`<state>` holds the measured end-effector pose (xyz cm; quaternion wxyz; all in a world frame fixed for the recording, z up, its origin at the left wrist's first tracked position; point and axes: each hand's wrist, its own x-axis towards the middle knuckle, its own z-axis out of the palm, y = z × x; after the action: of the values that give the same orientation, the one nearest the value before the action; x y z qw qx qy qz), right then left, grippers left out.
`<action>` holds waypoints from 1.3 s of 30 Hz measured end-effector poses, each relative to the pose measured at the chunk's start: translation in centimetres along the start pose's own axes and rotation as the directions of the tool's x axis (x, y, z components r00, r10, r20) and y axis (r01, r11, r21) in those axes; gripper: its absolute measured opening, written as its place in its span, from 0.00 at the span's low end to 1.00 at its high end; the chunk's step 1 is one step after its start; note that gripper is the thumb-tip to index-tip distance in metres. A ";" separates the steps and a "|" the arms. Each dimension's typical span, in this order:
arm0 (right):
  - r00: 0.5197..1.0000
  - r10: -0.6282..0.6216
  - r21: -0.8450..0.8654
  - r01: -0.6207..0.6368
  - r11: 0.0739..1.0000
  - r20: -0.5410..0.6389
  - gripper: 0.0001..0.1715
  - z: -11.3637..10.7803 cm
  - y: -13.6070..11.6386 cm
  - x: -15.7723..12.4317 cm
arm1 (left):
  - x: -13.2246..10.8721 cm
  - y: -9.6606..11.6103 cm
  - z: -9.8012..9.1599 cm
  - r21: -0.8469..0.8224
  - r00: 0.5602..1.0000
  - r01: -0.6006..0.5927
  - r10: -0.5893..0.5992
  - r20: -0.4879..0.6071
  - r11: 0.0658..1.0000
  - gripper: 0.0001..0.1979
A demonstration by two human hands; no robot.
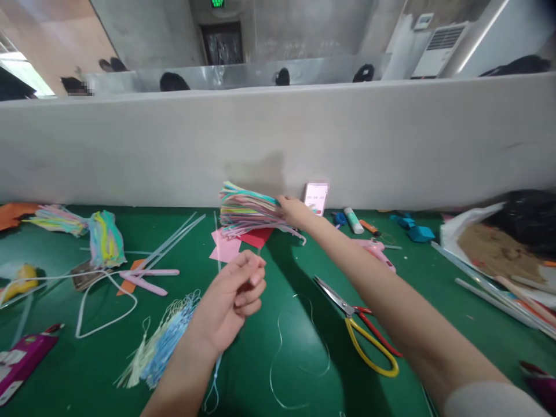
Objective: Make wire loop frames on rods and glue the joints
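Observation:
My right hand (294, 211) reaches far across the green table (304, 324) and grips the right end of a thick stack of pastel coloured paper sheets (245, 211) lying against the white partition. Under the stack lie a red sheet (257, 237) and a pink sheet (225, 248). My left hand (232, 304) hovers nearer to me with its fingers curled in a pinch; whether anything is in it I cannot make out. A thin white thread (278, 347) loops on the table beside my left hand.
Yellow-handled scissors (362, 327) lie under my right forearm. A phone (315, 197) leans on the partition (174, 150), with a glue stick (354, 220) beside it. Blue and cream tassels (163, 341), pink strips (145, 278) and a coloured bundle (104, 237) lie left. Paper scraps are piled at the right.

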<state>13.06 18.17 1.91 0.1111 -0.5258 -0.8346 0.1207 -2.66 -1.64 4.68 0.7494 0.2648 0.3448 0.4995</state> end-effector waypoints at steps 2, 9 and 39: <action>0.999 -0.015 0.031 0.016 0.999 -0.040 0.20 1.7 -0.3 1.1 | 0.1 -0.7 0.1 0.036 0.999 0.035 -0.035 -0.002 0.999 0.12; 0.982 -0.021 0.316 0.081 0.945 -0.187 0.19 2.4 -1.4 -6.7 | 0.1 -1.4 -0.7 0.119 0.996 0.083 -0.081 -0.024 0.989 0.12; 0.899 0.172 0.840 0.288 0.459 -0.403 0.15 4.9 -4.5 -24.7 | -2.9 -8.2 0.5 0.089 0.944 0.310 -0.318 0.094 0.947 0.12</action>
<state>18.18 -6.50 -2.77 0.5538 -0.3734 -0.6198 0.4120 1.62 -7.29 -0.35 0.8265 0.2602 0.3600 0.3458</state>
